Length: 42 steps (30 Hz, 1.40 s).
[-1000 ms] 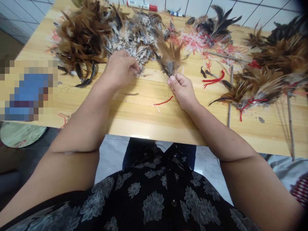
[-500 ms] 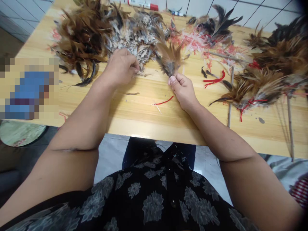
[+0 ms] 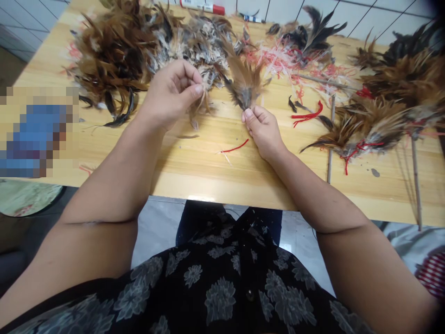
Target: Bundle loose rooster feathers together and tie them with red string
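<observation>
My right hand (image 3: 263, 131) is closed in a pinch on the quill ends of a small bunch of brown feathers (image 3: 244, 82), which fans upward from the fingers. Raised a little above the wooden table (image 3: 208, 167), my left hand (image 3: 171, 94) pinches a few brown feathers (image 3: 200, 107) between thumb and fingers; they hang down from it. Just beyond that hand lies a big heap of brown and grey loose feathers (image 3: 139, 46).
Finished feather bundles tied with red string on thin sticks (image 3: 365, 130) lie at the right. Red string scraps (image 3: 308, 115) and pink shreds (image 3: 285, 58) litter the middle back. A marker (image 3: 200, 6) lies at the far edge. A pixelated blue patch (image 3: 33, 134) covers the left.
My left hand has lifted off the heap and turned palm-up, pulling out a few feathers. My right hand has kept its bunch almost still.
</observation>
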### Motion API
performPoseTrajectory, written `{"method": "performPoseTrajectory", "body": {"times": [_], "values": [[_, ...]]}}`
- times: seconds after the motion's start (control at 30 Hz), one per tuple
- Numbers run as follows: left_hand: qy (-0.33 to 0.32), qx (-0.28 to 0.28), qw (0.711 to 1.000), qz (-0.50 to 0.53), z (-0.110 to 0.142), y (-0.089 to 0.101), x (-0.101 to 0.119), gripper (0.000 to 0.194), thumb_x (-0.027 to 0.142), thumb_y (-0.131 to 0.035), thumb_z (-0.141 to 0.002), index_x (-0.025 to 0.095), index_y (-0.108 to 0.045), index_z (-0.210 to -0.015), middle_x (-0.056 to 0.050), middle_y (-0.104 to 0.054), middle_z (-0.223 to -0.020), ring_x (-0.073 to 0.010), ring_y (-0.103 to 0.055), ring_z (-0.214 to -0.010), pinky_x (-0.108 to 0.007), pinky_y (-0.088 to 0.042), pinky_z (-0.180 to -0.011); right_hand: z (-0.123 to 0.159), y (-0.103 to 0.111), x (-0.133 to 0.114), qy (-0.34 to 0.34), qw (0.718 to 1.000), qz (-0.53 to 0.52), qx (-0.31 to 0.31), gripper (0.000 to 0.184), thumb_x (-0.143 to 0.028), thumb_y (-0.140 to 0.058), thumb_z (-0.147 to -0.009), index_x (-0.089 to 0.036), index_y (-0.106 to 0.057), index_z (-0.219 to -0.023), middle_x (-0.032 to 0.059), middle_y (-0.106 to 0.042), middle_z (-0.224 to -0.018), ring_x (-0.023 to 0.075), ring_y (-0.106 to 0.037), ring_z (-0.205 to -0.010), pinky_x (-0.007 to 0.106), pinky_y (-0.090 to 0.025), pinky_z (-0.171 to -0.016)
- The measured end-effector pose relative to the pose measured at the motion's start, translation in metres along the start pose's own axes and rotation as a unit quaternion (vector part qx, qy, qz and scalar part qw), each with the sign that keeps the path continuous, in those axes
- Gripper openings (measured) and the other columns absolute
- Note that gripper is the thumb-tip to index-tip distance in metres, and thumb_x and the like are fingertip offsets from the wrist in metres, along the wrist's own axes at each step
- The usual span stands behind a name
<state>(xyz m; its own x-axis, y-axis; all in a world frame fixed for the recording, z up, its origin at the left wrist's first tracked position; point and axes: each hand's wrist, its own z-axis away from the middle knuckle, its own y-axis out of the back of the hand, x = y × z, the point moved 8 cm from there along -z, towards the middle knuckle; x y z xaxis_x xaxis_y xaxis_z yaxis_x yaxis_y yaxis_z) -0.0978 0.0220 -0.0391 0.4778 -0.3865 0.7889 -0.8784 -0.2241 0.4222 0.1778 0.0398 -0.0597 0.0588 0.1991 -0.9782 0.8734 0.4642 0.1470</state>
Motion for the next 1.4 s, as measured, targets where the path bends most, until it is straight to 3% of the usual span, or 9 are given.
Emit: {"method": "performPoseTrajectory", "body": {"times": [0.13, 0.27, 0.43, 0.57, 0.73, 0.9, 1.07, 1.17, 1.4], "values": [[0.013, -0.089, 0.996, -0.013, 0.011, -0.029, 0.023, 0.085, 0.111, -0.088, -0.091, 0.034, -0.079, -0.125, -0.01, -0.087, -0.104, -0.0315, -0.07, -0.087, -0.063, -0.067, -0.09, 0.001, 0.0, 0.0, -0.008, 1.0, -0.002, 0.003, 0.06, -0.075, -0.078, -0.117, -0.027, -0.058, -0.088, -0.0026, -0.046, -0.082, 0.0162, -0.052, -0.083, 0.031, -0.051, -0.081], [-0.019, -0.13, 0.984, -0.117, 0.018, -0.035, 0.043, 0.054, 0.075, -0.077, -0.114, 0.029, -0.088, -0.139, -0.011, -0.092, -0.134, -0.0358, -0.08, -0.111, -0.062, -0.068, -0.11, 0.001, 0.002, 0.001, -0.012, 1.0, -0.007, 0.011, 0.058, -0.072, -0.076, -0.12, -0.026, -0.06, -0.089, -0.0032, -0.046, -0.081, 0.0153, -0.051, -0.081, 0.029, -0.052, -0.079], [-0.008, -0.104, 0.977, -0.188, 0.016, -0.028, 0.037, 0.035, 0.062, -0.081, -0.11, 0.032, -0.091, -0.126, -0.007, -0.093, -0.127, -0.0387, -0.078, -0.123, -0.061, -0.056, -0.129, 0.002, 0.004, -0.002, -0.02, 0.999, -0.008, 0.024, 0.06, -0.075, -0.079, -0.117, -0.026, -0.059, -0.089, -0.0032, -0.047, -0.082, 0.0143, -0.051, -0.082, 0.027, -0.051, -0.076], [0.0, -0.101, 0.973, -0.21, 0.022, -0.043, 0.034, 0.026, 0.058, -0.08, -0.111, 0.034, -0.089, -0.116, -0.008, -0.086, -0.112, -0.0417, -0.075, -0.129, -0.062, -0.051, -0.13, 0.002, 0.002, -0.005, -0.021, 0.999, -0.015, 0.026, 0.064, -0.079, -0.079, -0.115, -0.026, -0.058, -0.087, -0.0028, -0.047, -0.084, 0.0143, -0.053, -0.084, 0.027, -0.05, -0.076], [-0.025, -0.16, 0.951, -0.263, 0.029, -0.065, 0.042, 0.018, 0.041, -0.077, -0.103, 0.032, -0.089, -0.112, -0.012, -0.084, -0.118, -0.0436, -0.071, -0.124, -0.069, -0.055, -0.123, 0.001, 0.002, -0.004, -0.011, 0.999, -0.031, 0.027, 0.066, -0.081, -0.078, -0.116, -0.025, -0.057, -0.086, -0.0027, -0.047, -0.084, 0.0138, -0.051, -0.084, 0.027, -0.049, -0.075], [-0.028, -0.164, 0.953, -0.255, 0.028, -0.06, 0.049, 0.021, 0.044, -0.066, -0.116, 0.033, -0.081, -0.107, -0.01, -0.084, -0.116, -0.0403, -0.072, -0.123, -0.067, -0.057, -0.127, 0.0, 0.002, 0.002, 0.0, 1.0, -0.018, 0.015, 0.063, -0.079, -0.077, -0.117, -0.025, -0.06, -0.087, -0.0032, -0.044, -0.081, 0.0149, -0.051, -0.083, 0.029, -0.05, -0.078], [-0.019, -0.123, 0.978, -0.166, 0.02, -0.059, 0.021, 0.043, 0.077, -0.081, -0.112, 0.035, -0.076, -0.11, -0.011, -0.084, -0.112, -0.0416, -0.07, -0.116, -0.069, -0.058, -0.122, 0.0, 0.009, 0.006, -0.003, 0.998, 0.034, 0.049, 0.058, -0.072, -0.073, -0.121, -0.025, -0.068, -0.088, -0.0015, -0.049, -0.082, 0.0182, -0.058, -0.088, 0.034, -0.056, -0.089], [-0.007, -0.088, 0.988, -0.129, 0.018, -0.061, 0.014, 0.041, 0.077, -0.08, -0.112, 0.036, -0.08, -0.111, -0.012, -0.083, -0.107, -0.0447, -0.073, -0.119, -0.069, -0.055, -0.124, 0.0, 0.014, 0.009, -0.009, 0.995, 0.062, 0.08, 0.052, -0.063, -0.074, -0.122, -0.024, -0.071, -0.088, -0.0012, -0.056, -0.083, 0.0194, -0.063, -0.091, 0.038, -0.059, -0.097], [-0.108, -0.041, 0.98, -0.164, 0.027, -0.064, 0.067, 0.025, 0.06, -0.068, -0.119, 0.042, -0.081, -0.108, -0.012, -0.083, -0.106, -0.0448, -0.075, -0.122, -0.07, -0.06, -0.12, -0.004, 0.011, 0.017, -0.033, 0.993, 0.094, 0.057, 0.043, -0.048, -0.079, -0.121, -0.023, -0.075, -0.086, -0.0016, -0.059, -0.079, 0.0214, -0.068, -0.093, 0.041, -0.065, -0.103]]}}
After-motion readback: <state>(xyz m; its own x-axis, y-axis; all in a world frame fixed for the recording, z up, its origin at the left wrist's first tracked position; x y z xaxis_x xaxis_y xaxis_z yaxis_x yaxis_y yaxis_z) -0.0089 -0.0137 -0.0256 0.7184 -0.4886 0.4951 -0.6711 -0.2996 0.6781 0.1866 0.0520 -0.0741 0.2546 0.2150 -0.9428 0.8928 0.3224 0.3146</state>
